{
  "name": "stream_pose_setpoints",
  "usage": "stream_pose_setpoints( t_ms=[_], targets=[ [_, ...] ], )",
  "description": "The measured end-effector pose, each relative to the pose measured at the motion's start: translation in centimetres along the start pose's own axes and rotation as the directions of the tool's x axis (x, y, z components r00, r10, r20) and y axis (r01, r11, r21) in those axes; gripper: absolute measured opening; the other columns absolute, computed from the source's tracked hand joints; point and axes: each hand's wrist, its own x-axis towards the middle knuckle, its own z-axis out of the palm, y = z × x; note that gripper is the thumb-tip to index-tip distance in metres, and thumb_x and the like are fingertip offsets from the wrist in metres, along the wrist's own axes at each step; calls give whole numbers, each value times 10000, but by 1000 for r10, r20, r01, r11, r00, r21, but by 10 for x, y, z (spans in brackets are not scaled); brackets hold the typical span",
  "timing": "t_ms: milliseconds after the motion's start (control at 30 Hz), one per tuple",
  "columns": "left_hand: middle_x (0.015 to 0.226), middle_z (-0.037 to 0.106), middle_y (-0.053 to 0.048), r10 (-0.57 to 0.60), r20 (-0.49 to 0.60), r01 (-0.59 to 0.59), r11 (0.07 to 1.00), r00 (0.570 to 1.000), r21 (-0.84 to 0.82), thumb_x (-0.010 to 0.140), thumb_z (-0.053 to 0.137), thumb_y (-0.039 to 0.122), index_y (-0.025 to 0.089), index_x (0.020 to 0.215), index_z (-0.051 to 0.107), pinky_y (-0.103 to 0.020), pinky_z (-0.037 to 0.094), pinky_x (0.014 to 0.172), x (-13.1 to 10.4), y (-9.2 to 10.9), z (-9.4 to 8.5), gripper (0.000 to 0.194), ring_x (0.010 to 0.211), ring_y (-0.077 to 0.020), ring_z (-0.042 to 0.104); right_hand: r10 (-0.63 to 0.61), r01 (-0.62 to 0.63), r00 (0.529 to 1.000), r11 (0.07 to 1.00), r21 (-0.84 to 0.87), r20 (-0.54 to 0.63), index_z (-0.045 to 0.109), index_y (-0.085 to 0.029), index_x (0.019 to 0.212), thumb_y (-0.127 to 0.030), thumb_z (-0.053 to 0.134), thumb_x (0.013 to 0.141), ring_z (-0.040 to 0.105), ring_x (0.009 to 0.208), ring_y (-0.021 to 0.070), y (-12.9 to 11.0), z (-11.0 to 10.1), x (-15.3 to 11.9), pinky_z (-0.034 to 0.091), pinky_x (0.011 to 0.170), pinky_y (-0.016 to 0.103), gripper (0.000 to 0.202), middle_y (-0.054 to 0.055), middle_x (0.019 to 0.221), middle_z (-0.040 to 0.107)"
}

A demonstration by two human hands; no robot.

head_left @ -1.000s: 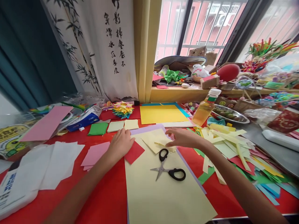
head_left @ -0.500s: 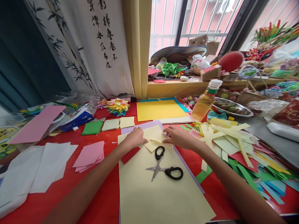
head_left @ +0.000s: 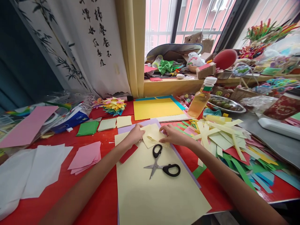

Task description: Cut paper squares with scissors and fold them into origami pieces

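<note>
My left hand [head_left: 136,135] pinches the left edge of a small stack of cream paper squares [head_left: 153,129]. Fingers of my right hand [head_left: 173,136] are curled closed at the stack's right edge. A thin cream sliver lies on top of the squares. Beneath them is a large cream paper sheet [head_left: 154,197], with a purple sheet [head_left: 187,165] showing around its edges. Black-handled scissors [head_left: 155,166] lie with spread blades on the cream sheet, just nearer than the squares. A dark red paper piece [head_left: 128,153] is partly under my left wrist.
Pink squares [head_left: 84,157], green squares [head_left: 87,128] and white sheets [head_left: 44,170] are on the left. To the right are cut paper strips [head_left: 225,137] and a bottle [head_left: 199,101]. A yellow sheet [head_left: 157,108] lies at the back, near a folded-paper cluster [head_left: 114,106].
Both hands have drawn in on the cream squares, which sit straighter between them. The view has shifted slightly, moving everything left. The scissors stay in place on the sheet.
</note>
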Motion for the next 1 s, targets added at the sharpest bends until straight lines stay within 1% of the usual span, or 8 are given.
stream_pose_setpoints(
  t_ms=[67,267,433,533,600,700,833,1000],
  targets=[
    [529,475,49,-12,-4,12,996,1000,-89,825,407,253,147,1177,350,-207,413,478,-2,0,3,372,431,-100,491,-3,4,1000,999,35,-31,492,-185,1107,-406,608,699,529,917,193,0,5,3,423,748,278,478,93,1071,493],
    [599,568,-10,-13,34,21,971,999,-239,835,380,200,137,1200,364,-243,497,525,-3,1,6,371,510,-130,594,-13,27,991,995,100,-131,485,-150,1133,-331,579,727,508,914,190,1,16,11,404,745,282,455,85,1018,541],
    [565,574,-18,13,101,13,967,995,-255,842,406,288,143,1010,502,-235,491,468,1,-1,9,242,478,-135,592,-9,32,984,991,127,-178,519,-138,1087,-307,587,712,510,870,182,4,19,14,398,705,276,417,79,1000,547],
    [539,560,-13,43,112,-12,965,993,-260,853,398,383,144,885,520,-236,494,457,1,-3,11,270,467,-137,592,-5,35,979,989,146,-201,519,-138,1085,-290,591,706,511,848,176,5,21,15,396,685,274,414,72,997,552],
    [555,573,-13,66,120,-32,963,991,-268,828,459,392,149,880,514,-242,501,462,0,-3,11,255,482,-147,604,-6,42,977,986,162,-211,524,-139,1072,-274,597,697,513,829,170,6,22,15,397,669,270,405,69,994,555],
    [619,613,-28,81,131,-41,957,988,-287,787,543,314,152,940,502,-250,511,467,-2,-2,13,227,530,-166,631,-8,51,976,980,195,-219,535,-146,1040,-258,602,688,520,790,159,6,24,15,398,636,261,374,63,964,563],
    [683,641,-49,70,123,-25,943,990,-333,765,550,169,131,966,501,-250,526,490,-5,2,15,211,549,-161,642,-6,67,973,964,257,-231,555,-155,1007,-239,604,690,537,755,142,3,27,15,408,622,249,333,52,927,580],
    [834,659,-101,32,114,19,905,993,-424,748,549,105,100,914,519,-218,526,491,-6,4,13,168,583,-150,655,86,44,937,933,357,-339,548,-158,1004,-329,491,803,553,802,140,2,21,16,419,641,240,270,63,964,588]
  ],
)
